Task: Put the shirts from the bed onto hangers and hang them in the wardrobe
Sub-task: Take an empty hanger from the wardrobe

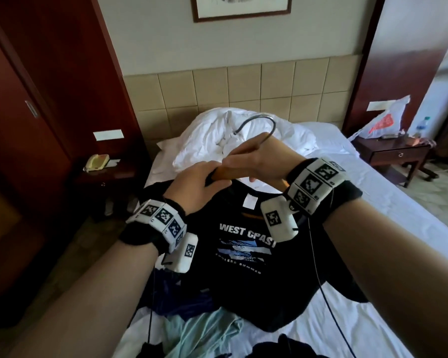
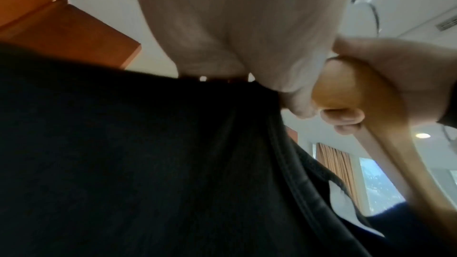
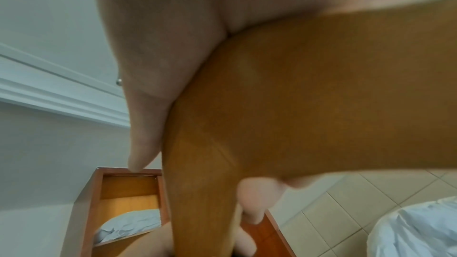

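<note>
A black T-shirt [image 1: 243, 254] printed "WEST COAST" hangs in front of me over the bed, draped on a wooden hanger [image 1: 228, 173] with a metal hook [image 1: 259, 125]. My left hand [image 1: 210, 174] pinches the shirt's collar fabric [image 2: 148, 163] at the hanger's left arm. My right hand [image 1: 248, 164] grips the hanger [image 3: 296, 105] just below the hook, fingers [image 3: 257, 191] curled under the wood. In the left wrist view the hanger [image 2: 346, 89] sits between both hands. Most of the hanger lies hidden inside the shirt.
A pale green shirt [image 1: 204, 332] and a dark blue garment [image 1: 181, 293] lie on the white bed [image 1: 373, 215] below. A crumpled duvet [image 1: 217, 140] is heaped at the headboard. The dark red wardrobe [image 1: 36, 125] stands left, with bedside tables [image 1: 393, 151] on both sides.
</note>
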The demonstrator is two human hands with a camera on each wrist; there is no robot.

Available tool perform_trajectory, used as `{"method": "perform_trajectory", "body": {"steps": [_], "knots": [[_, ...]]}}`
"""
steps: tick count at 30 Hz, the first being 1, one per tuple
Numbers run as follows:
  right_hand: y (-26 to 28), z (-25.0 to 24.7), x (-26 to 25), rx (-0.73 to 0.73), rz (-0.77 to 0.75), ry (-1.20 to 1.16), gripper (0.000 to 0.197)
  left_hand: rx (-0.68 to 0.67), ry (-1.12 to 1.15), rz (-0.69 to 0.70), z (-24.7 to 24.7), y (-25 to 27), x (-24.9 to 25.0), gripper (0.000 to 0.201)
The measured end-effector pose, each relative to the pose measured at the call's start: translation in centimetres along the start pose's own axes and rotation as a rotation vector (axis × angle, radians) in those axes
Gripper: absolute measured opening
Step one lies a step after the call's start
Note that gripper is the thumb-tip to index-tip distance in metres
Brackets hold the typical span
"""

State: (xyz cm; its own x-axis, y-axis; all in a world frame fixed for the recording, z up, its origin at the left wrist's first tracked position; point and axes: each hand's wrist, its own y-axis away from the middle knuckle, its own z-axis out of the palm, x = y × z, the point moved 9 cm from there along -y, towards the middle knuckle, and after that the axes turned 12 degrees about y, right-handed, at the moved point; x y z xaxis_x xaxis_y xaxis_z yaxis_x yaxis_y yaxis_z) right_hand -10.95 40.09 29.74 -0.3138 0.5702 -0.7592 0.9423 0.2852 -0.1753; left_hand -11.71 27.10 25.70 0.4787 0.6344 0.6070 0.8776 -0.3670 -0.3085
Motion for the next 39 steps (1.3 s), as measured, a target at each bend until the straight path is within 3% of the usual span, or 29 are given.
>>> {"method": "perform_trajectory", "body": {"steps": [2,5,7,11,14,17,19,25,28,33,36,39], "knots": [[0.2,-0.5,0.8,0.062,0.018,0.016,0.021,0.077,-0.021,-0.008,0.2,0.4,-0.3,0.026],[1.2,-2.1,4.1,0.210,0.080,0.131,0.047,0.180,-0.045,-0.026,0.1,1.1,-0.9,0.023],[2.2,-2.0,7.3,0.220,0.150,0.159,0.060,0.261,-0.038,-0.049,-0.3,1.4,-1.7,0.027],[3.9,-0.9,11.8,0.216,0.210,0.297,0.064,0.348,-0.024,-0.050,-0.1,1.4,-2.1,0.029],[4.6,-1.4,13.4,0.307,0.226,0.395,0.060,0.347,0.003,-0.083,0.8,1.1,-2.1,0.029],[5.6,-3.4,14.8,0.530,0.298,0.430,0.042,0.360,0.025,-0.102,1.2,0.9,-2.4,0.029],[5.9,-4.2,15.5,0.603,0.364,0.392,0.031,0.367,0.032,-0.103,1.3,0.8,-2.4,0.029],[4.6,-4.5,16.3,0.558,0.473,0.407,0.021,0.371,-0.002,-0.118,0.9,0.9,-2.4,0.026],[4.2,-4.7,16.7,0.550,0.511,0.436,0.020,0.380,-0.022,-0.136,0.5,0.9,-2.5,0.040],[2.8,-4.4,17.3,0.485,0.525,0.474,0.019,0.401,-0.028,-0.137,0.1,0.9,-2.5,0.043],[2.2,-4.6,17.2,0.508,0.506,0.380,0.015,0.402,-0.028,-0.107,0.1,0.9,-2.7,0.037],[1.3,-5.1,16.6,0.573,0.427,0.143,0.012,0.390,-0.016,-0.070,0.3,0.8,-2.9,0.032]]}}
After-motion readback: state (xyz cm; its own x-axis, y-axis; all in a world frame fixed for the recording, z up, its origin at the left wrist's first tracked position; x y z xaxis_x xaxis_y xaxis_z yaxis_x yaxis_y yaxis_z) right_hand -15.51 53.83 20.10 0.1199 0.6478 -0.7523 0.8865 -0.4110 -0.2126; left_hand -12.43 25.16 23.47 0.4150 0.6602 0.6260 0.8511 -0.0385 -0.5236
